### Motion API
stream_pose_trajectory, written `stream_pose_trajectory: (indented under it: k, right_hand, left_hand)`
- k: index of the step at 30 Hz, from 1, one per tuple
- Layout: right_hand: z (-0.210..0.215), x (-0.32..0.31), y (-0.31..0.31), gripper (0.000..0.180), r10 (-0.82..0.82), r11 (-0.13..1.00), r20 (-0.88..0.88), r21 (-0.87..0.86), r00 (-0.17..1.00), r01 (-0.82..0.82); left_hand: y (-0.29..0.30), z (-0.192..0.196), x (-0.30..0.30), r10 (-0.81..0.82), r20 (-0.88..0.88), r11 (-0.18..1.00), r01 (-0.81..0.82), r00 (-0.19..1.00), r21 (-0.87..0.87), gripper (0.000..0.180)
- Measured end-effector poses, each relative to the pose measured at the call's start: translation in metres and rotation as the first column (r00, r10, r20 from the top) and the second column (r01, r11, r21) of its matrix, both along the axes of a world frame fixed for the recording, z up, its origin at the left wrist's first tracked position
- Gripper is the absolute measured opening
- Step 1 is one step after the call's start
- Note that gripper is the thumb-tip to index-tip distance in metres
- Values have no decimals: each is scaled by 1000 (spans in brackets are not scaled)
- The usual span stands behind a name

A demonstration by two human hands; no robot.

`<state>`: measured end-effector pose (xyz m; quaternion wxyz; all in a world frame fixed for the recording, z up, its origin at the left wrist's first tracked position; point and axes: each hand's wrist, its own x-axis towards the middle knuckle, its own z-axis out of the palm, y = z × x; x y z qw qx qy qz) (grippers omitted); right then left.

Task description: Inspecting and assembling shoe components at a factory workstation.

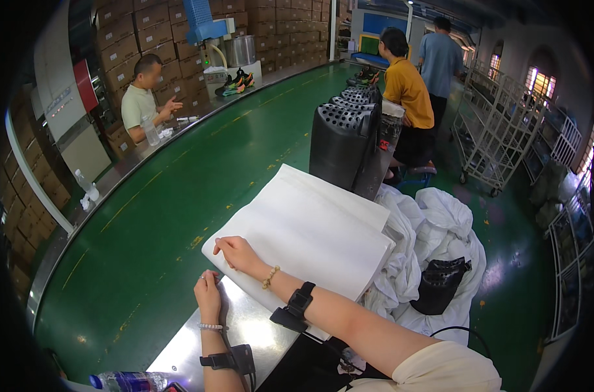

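Note:
My right hand (238, 253) lies over the left edge of a stack of large white paper sheets (316, 222). Its fingers are curled, and whatever may be in them is hidden. Just below and to the left, my left hand (208, 294) is closed beside the stack's near left corner, over the edge of a shiny metal table (251, 326). I cannot make out anything in its fingers. The sheets rest partly on this table, their left edge bending down slightly. Both wrists carry a bead bracelet and a black strapped device.
Past the paper stand black bins with perforated tops (342, 140). White cloth (440, 222) with a black piece (440, 284) heaps at the right. A green conveyor belt (179, 189) runs along the left. A bottle (130, 381) lies near. Three people and wheeled racks (496, 130) stand farther off.

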<state>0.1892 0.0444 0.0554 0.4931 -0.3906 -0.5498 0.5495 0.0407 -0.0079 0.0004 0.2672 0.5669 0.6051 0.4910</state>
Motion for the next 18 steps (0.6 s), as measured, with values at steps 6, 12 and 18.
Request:
stream_pose_trajectory:
  k: [6, 12, 18]
  right_hand:
    - [-3, 0, 5, 38, -5, 1000, 6, -8, 1000, 5]
    - [-2, -1, 4, 39, 5, 1000, -2, -16, 1000, -5]
    - [-3, -1, 3, 40, 1, 1000, -1, -15, 1000, -1]
  left_hand:
    - [-1, 10, 4, 5, 1, 997, -5, 1000, -77, 38]
    - [2, 0, -1, -17, -59, 999, 15, 998, -42, 29]
    - [1, 1, 0, -5, -78, 998, 1, 997, -63, 24]
